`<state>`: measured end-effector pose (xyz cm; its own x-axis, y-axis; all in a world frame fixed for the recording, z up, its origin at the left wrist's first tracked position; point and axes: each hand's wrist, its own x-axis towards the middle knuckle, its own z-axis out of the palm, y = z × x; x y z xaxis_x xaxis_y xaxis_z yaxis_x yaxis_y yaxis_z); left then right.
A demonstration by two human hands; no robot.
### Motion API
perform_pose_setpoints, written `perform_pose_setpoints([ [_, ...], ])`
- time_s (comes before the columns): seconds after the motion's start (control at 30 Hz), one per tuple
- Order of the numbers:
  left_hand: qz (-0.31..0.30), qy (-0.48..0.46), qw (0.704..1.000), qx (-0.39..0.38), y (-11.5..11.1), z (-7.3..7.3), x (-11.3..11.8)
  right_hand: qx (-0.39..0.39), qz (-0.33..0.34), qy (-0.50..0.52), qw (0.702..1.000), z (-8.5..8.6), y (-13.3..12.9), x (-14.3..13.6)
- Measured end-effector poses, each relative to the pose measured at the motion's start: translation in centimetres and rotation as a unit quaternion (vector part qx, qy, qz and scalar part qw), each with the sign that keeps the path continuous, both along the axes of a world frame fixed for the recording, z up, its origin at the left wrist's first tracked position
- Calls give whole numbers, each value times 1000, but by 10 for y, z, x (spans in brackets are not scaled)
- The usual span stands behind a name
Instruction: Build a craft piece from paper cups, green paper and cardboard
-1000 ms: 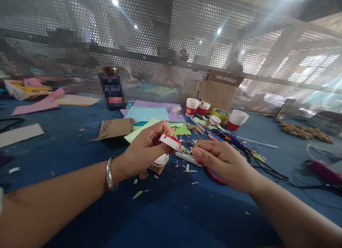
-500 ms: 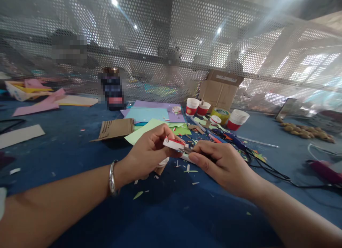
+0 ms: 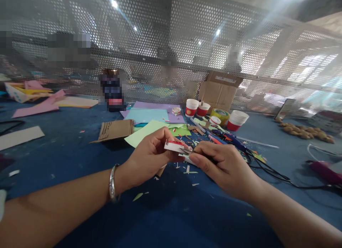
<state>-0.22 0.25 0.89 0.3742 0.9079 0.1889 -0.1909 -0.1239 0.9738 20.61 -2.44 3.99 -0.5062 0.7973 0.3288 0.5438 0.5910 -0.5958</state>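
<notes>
Between the fingers and thumb of my left hand (image 3: 148,153) is a red-and-white piece of paper cup (image 3: 175,146), held up above the table. My right hand (image 3: 223,166) is closed around a tool with a pointed metal blade (image 3: 187,151); its handle is hidden in the fist, so I cannot tell whether it is a knife or scissors. The blade touches the near right end of the cup piece. Below my left hand, a brown cardboard scrap (image 3: 161,170) shows in part.
Paper scraps (image 3: 188,168) litter the blue table (image 3: 171,212). Behind my hands lie green paper (image 3: 145,132), corrugated cardboard (image 3: 116,130), paper cups (image 3: 191,107) and yellow tape (image 3: 220,116). A corded blue tool (image 3: 237,142) lies right, with walnut-like objects (image 3: 307,130) beyond.
My left hand has lowered slightly and tilted the cup piece, so its white side faces me more. The blade now lies across its right end. My right hand barely moved.
</notes>
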Motion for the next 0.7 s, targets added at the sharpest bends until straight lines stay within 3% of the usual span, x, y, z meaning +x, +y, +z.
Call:
perform_pose_setpoints([
  [0.17, -16, 22, 1000, -2, -5, 2, 1, 20, -12, -14, 1000, -1, 0, 1],
  [0.33, 34, 117, 989, 82, -12, 8, 0, 39, -22, -18, 999, -3, 0, 1],
  [0.7, 125, 217, 954, 167, -21, 10, -1, 81, -41, -42, 995, -1, -1, 2],
])
